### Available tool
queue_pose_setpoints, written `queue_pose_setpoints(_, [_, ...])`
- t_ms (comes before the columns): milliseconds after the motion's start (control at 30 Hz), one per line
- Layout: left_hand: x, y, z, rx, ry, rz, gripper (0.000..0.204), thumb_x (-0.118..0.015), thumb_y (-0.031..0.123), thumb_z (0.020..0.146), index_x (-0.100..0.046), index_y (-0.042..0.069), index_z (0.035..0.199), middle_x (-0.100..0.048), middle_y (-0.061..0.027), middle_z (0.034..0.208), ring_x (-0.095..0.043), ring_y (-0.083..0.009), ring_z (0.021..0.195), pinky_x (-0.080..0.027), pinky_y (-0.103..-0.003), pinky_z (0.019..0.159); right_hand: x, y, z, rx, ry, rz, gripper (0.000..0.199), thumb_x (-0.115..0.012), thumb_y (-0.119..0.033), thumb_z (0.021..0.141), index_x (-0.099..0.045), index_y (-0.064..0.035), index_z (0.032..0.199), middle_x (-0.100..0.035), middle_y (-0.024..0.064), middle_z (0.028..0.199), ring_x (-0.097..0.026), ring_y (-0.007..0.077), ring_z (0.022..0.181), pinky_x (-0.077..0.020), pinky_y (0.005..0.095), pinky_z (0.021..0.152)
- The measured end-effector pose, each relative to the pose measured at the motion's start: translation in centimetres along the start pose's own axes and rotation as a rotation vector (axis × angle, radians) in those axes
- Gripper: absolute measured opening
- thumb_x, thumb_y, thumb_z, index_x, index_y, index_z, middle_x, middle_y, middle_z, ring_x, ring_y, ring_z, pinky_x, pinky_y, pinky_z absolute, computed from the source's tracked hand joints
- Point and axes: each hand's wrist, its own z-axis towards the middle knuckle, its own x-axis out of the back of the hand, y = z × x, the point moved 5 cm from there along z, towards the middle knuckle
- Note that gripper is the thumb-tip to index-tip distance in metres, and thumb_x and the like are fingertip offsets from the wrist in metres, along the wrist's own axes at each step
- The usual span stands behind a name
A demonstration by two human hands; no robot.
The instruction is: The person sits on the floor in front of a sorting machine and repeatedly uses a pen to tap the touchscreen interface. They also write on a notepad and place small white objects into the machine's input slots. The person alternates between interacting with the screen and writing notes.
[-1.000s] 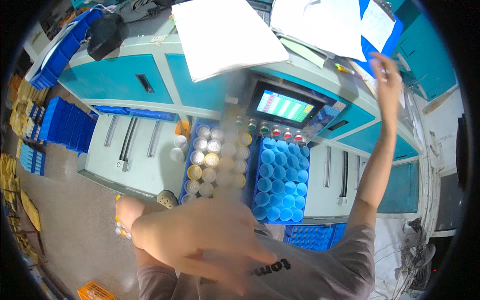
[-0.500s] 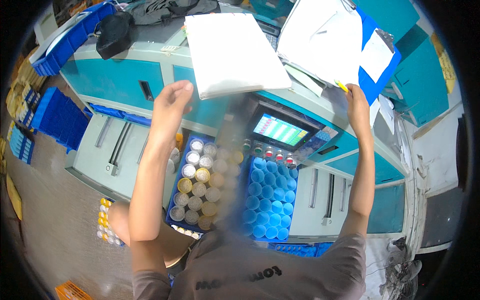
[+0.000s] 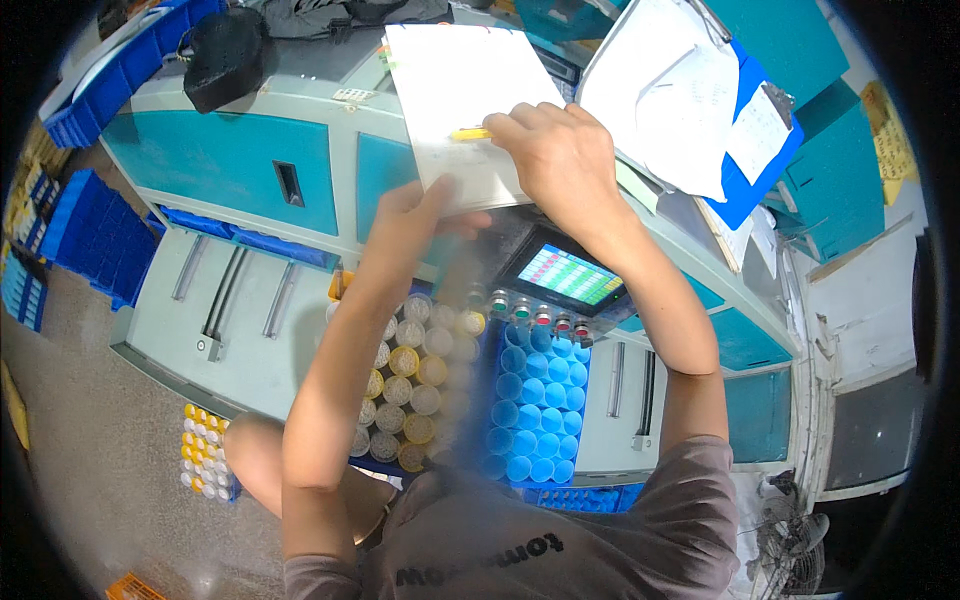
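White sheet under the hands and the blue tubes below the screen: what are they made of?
White sheet: looks like paper or thin card, matte, flat with crisp edges, held by the left hand and right hand. Blue tubes: probably plastic, uniform colour with a slight sheen.

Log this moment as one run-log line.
left hand: holds white sheet's lower edge | right hand: grips yellow pen on sheet | below: crate of blue tubes
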Motion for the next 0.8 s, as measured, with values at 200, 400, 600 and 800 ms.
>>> queue_pose_setpoints(200, [0.1,-0.3,0.3,0.033,-0.002,0.013,0.041,-0.050,0.035,0.112,-0.069,-0.001,0.118,-0.077,-0.0122,0.082,-0.062,-0.0126,0.073,-0.049,-0.030,0.071,-0.3,-1.2,0.9,0.077,-0.062,-0.101,0.012,-0.072,-0.015,0.075,-0.074,-0.0103,0.086,-0.068,0.0036,0.076,-0.069,0.0207,0.075,-0.0520,0.0344,0.069])
queue_pose_setpoints(400, [-0.4,-0.4,0.1,0.036,0.049,-0.044,0.038,-0.052,0.033,0.111,-0.069,-0.001,0.117,-0.075,-0.0105,0.077,-0.059,-0.0108,0.070,-0.045,-0.029,0.067,-0.1,-1.7,1.3,0.105,-0.078,-0.144,0.011,-0.072,-0.013,0.073,-0.073,-0.0082,0.083,-0.069,0.0048,0.077,-0.070,0.0220,0.075,-0.0528,0.0348,0.067])
queue_pose_setpoints(600, [-0.8,-0.6,0.0,0.034,0.059,-0.025,0.038,-0.052,0.031,0.111,-0.069,-0.002,0.116,-0.075,-0.0107,0.076,-0.053,-0.0103,0.066,-0.044,-0.028,0.066,-0.1,-1.7,1.3,0.117,-0.084,-0.168,0.011,-0.072,-0.013,0.073,-0.073,-0.0080,0.082,-0.070,0.0053,0.078,-0.071,0.0221,0.076,-0.0557,0.0353,0.067])
queue_pose_setpoints(800, [-0.7,-0.6,0.3,0.004,0.061,-0.051,0.037,-0.053,0.029,0.108,-0.068,-0.004,0.116,-0.073,-0.0108,0.074,-0.054,-0.0097,0.060,-0.043,-0.029,0.059,0.0,-1.7,1.4,0.119,-0.085,-0.164,0.012,-0.072,-0.013,0.073,-0.074,-0.0082,0.084,-0.071,0.0052,0.079,-0.072,0.0222,0.076,-0.0567,0.0360,0.066])
